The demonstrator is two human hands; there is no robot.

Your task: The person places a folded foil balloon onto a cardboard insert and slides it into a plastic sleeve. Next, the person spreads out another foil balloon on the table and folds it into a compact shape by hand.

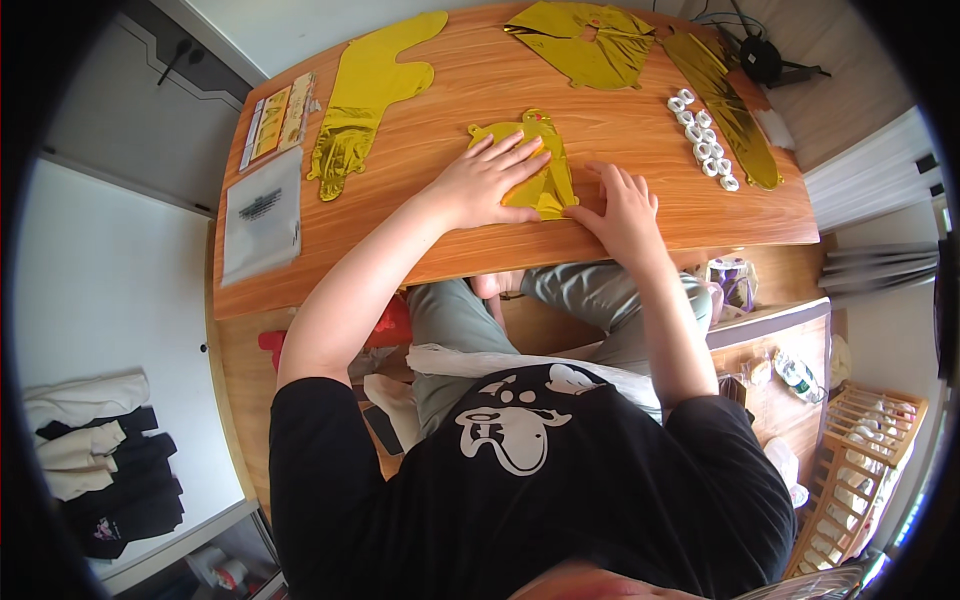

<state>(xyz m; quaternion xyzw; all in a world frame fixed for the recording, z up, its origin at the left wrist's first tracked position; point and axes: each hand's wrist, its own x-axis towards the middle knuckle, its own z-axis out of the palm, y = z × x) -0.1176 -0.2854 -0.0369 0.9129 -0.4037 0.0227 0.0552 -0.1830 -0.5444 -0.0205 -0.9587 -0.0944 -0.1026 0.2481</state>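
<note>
A flat, folded gold foil balloon (pixel 557 183) lies near the front edge of the wooden table (pixel 480 85). My left hand (pixel 487 183) rests flat on its left part, fingers spread, covering much of it. At the foil's lower right corner is my right hand (pixel 622 215), its fingers apart and slightly bent. The right thumb reaches the corner; whether it presses on the foil I cannot tell. A small red spot shows at the top of the folded foil.
More flat gold foil balloons lie at the back left (pixel 375 80), back middle (pixel 610 55) and far right (pixel 735 115). Several small white rolls (pixel 705 140) sit at the right. At the left are a clear plastic bag (pixel 262 220) and printed cards (pixel 275 120). A black stand (pixel 762 60) occupies the back right corner.
</note>
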